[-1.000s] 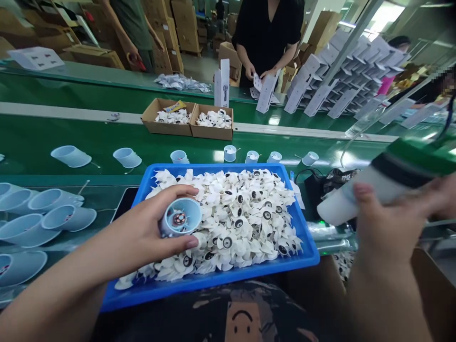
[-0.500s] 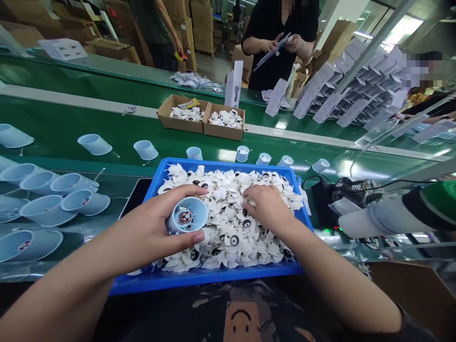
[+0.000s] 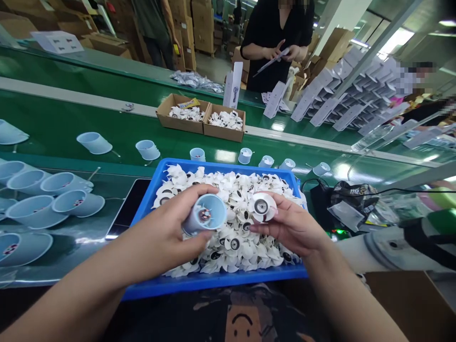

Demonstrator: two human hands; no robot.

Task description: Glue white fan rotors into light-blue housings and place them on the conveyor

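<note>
My left hand [image 3: 178, 223] is wrapped round a light-blue fan housing [image 3: 208, 213], its open end tilted toward me. Inside the housing a copper-coloured motor core shows. Between the fingers and thumb of my right hand [image 3: 294, 223] is a white fan blade [image 3: 262, 207], its dark round hub facing me. The two parts are apart, with a short gap between them. Beneath both hands sits a blue tray [image 3: 213, 284] heaped with white fan blades [image 3: 228, 251], many showing dark hubs.
Several blue housings [image 3: 78, 202] stand at the left, and more sit along the green conveyor [image 3: 123, 164]. Beyond the tray are two cardboard boxes [image 3: 224, 132] of fan blades. A dark phone-like slab [image 3: 124, 213] lies left of the tray. People work across the line.
My right hand has risen out of the heap and turned over, now holding a fan blade. My left hand has moved right with the housing, closer to it.
</note>
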